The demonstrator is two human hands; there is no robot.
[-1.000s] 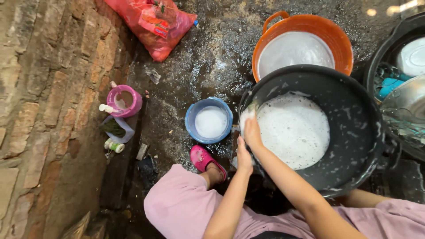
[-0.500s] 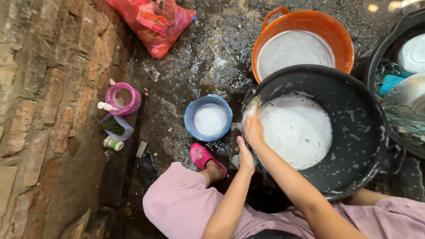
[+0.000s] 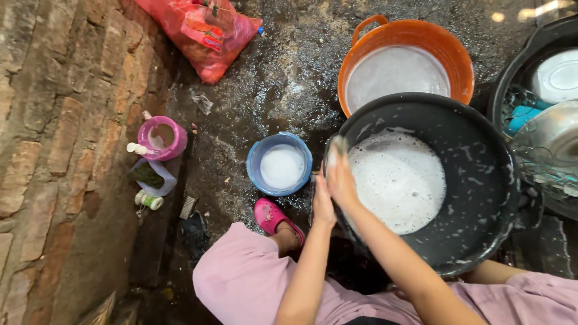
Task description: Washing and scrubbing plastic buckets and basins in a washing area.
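Two hands [image 3: 332, 186] gripping black basin [image 3: 481, 174] rim

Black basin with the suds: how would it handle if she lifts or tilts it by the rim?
The black basin is probably heavy, since foamy water covers its bottom. Its rim is likely slippery: suds streak the inner wall where the right hand and left hand rest. Tilted, the water would likely slosh and shift weight.
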